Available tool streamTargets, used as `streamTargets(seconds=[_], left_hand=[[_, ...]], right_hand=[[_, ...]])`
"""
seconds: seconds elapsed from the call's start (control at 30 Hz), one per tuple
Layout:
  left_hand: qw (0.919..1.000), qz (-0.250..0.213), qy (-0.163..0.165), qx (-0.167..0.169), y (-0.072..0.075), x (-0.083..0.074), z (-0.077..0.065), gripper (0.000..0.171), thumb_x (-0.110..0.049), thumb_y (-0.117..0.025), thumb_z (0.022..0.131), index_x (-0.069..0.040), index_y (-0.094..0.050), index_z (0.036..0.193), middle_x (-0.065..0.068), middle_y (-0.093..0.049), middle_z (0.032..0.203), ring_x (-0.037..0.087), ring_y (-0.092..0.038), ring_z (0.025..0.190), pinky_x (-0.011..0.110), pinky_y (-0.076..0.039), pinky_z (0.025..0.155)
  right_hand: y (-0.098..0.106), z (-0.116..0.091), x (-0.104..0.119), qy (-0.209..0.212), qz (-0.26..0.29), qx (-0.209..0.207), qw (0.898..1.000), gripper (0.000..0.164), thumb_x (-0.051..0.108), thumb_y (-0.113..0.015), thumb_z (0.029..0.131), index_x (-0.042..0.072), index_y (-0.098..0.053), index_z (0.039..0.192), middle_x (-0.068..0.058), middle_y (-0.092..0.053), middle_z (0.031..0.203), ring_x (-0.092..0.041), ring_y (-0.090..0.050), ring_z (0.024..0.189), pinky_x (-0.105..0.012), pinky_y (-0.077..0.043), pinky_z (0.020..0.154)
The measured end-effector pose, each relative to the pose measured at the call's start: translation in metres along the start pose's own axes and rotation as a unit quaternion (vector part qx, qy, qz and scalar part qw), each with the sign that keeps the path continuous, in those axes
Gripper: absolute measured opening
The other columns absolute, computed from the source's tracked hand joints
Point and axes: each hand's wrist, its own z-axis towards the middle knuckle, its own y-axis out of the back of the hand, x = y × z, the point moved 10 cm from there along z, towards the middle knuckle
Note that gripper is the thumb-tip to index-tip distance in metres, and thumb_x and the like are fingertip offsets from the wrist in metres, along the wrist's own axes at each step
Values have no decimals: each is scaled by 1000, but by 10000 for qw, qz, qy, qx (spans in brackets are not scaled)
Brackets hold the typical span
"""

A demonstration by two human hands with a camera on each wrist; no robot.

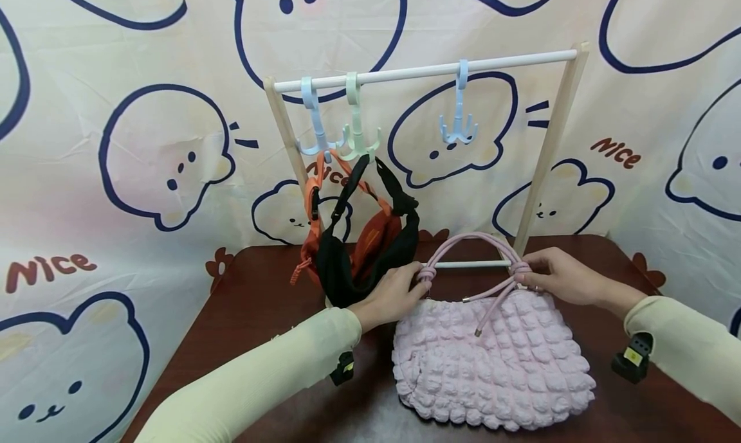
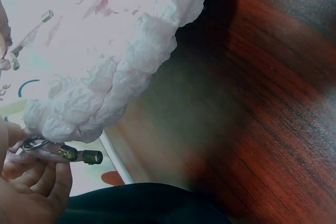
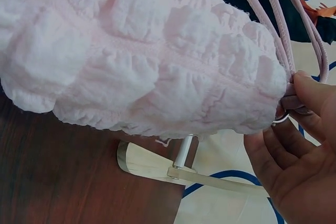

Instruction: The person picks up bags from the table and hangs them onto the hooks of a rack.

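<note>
A pale pink puffy quilted handbag (image 1: 492, 359) with knotted cord handles (image 1: 471, 237) is held up by both hands over the dark table. My left hand (image 1: 393, 295) pinches the knot at the left end of the handle. At the other end, my right hand (image 1: 558, 276) grips the right knot between thumb and fingers. The right wrist view shows that hand (image 3: 299, 140) beside a metal ring at the bag's corner. In the left wrist view the left fingers (image 2: 55, 182) curl round the handle's base, next to metal-tipped cord ends (image 2: 89, 157).
Behind the bag stands a rack with a white rail (image 1: 405, 75) and wooden legs (image 1: 547, 153). Two blue hooks (image 1: 459, 108) and a green hook (image 1: 356, 118) hang from it. Orange (image 1: 312, 227) and black bags (image 1: 341, 269) hang at left. The dark wooden table (image 1: 255, 340) lies below.
</note>
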Motion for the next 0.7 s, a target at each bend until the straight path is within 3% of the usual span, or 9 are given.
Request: streamTargets(seconds=[0.43,0.7], left_hand=[[9996,177,-47,-194,8,-4,1,13,-26,-56,104,-14,-59,106,-3,-52,80,9,-50,68,22,-40,61],[9996,145,-63,-220,10,-5,-1,15,-26,-56,105,-12,-59,109,-2,-54,83,10,-51,70,21,-40,62]], right_hand=[[7,4,2,-330,-4,-121,9994,18,17,-64,100,3,-71,108,-4,-63,86,-7,-57,71,-25,-49,61],[10,5,7,-239,-52,-215,9995,18,19,-64,100,5,-72,108,-3,-63,87,-7,-57,73,-25,-50,62]])
